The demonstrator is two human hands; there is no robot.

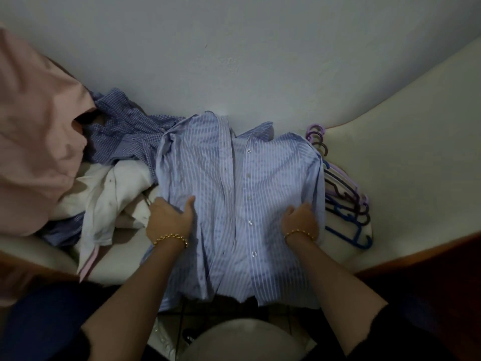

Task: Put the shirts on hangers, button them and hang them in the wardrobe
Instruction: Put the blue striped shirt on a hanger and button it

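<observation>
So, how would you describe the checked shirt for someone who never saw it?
Start at the pale wall. At its foot, left of the striped shirt, lies the crumpled checked shirt. It alone has small blue checks; its neighbours are a plain pink cloth, a white shirt and the striped one.

No readable text, label or number anywhere.

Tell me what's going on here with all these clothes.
A person grips a blue striped shirt, spread front-up on a cream surface, with the left hand on one side and the right hand on the other. Its lower front looks unbuttoned; whether a hanger is inside cannot be seen. A pile of plastic hangers lies just right of it. A checked shirt, a white shirt and a pink garment are heaped to the left.
</observation>
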